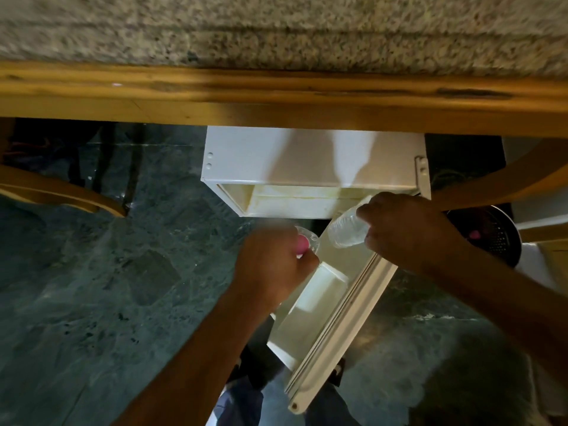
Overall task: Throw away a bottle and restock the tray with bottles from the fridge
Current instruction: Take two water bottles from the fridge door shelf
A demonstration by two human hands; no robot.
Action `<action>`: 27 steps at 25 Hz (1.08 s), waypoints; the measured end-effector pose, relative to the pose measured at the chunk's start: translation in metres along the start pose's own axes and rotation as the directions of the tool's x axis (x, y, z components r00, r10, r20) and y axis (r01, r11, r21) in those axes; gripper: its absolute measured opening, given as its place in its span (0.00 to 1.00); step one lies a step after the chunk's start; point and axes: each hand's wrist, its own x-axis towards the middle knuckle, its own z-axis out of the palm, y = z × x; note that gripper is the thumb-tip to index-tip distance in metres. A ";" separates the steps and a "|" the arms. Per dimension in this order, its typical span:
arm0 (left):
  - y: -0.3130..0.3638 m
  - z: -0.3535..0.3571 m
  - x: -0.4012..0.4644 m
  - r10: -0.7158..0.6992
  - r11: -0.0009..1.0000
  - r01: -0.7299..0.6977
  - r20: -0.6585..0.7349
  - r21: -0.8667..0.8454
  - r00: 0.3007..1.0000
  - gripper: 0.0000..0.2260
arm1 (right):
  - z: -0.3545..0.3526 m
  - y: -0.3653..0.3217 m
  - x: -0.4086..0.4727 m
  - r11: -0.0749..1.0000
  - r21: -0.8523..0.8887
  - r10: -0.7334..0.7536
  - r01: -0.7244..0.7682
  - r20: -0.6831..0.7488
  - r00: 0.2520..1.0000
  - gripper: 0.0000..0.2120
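Note:
A small white fridge (310, 155) stands under the wooden counter, its door (341, 327) swung open toward me. My right hand (408, 229) grips a clear plastic bottle (347, 230) lying sideways just in front of the fridge opening. My left hand (270, 265) is closed around another clear bottle with a pink cap (302, 242), held low beside the door's inner shelf. This left bottle is mostly hidden by my fingers and blurred. No tray is in view.
A speckled granite countertop (276, 29) with a wooden edge (276, 96) fills the top. Curved wooden legs (61, 192) stand left and right. A dark round mesh bin (498, 238) sits at the right. The floor is dark green stone (107, 287).

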 end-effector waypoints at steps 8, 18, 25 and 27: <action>-0.033 -0.009 -0.085 -0.170 0.985 0.169 0.041 0.028 0.985 0.10 | -0.007 -0.083 -0.026 0.984 0.160 -0.058 0.079 -0.128 0.990 0.15; -0.111 0.018 -0.181 -0.464 0.884 0.413 0.307 0.218 0.831 0.10 | 0.059 -0.227 -0.035 0.972 0.215 -0.127 0.094 0.144 0.981 0.08; -0.117 0.000 -0.204 -0.406 0.902 0.271 0.448 0.337 0.797 0.13 | 0.068 -0.264 -0.063 0.920 0.379 -0.006 -0.098 0.264 0.965 0.11; -0.117 -0.009 -0.193 -0.338 0.920 0.177 0.477 0.350 0.811 0.14 | 0.072 -0.264 -0.067 0.855 0.500 0.020 -0.140 0.238 0.971 0.11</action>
